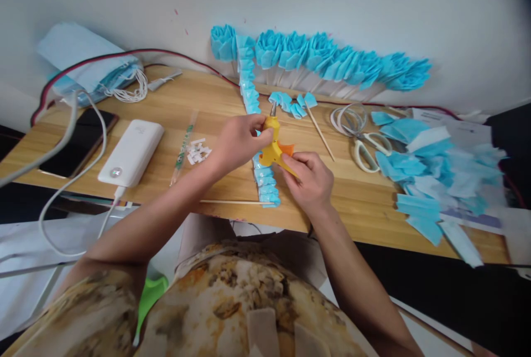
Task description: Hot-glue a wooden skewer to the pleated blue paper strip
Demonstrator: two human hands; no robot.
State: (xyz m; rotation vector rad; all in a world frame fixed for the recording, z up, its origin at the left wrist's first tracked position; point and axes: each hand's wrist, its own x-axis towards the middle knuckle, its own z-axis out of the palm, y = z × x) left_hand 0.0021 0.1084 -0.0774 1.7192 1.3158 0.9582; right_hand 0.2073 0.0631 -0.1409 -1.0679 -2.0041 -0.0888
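A small yellow glue gun (271, 152) with an orange trigger and metal tip points away from me. My right hand (311, 181) is closed around its handle. My left hand (237, 144) pinches its front part just behind the tip. Under the gun, a long pleated blue strip (266, 182) runs from the flowers at the back toward the table's front edge; my hands hide part of it. A thin wooden stick (232, 202) reaches across to the strip's near end. Beyond the tip lies a shorter curled blue strip (296, 109), beside another wooden stick (321, 133).
Blue flowers on sticks (321, 52) line the wall. To the right are scissors (367, 152), a coil of clear tape or wire (348, 119) and a heap of blue pieces (431, 158). A white power bank (131, 152), phone (78, 144) and cables occupy the left.
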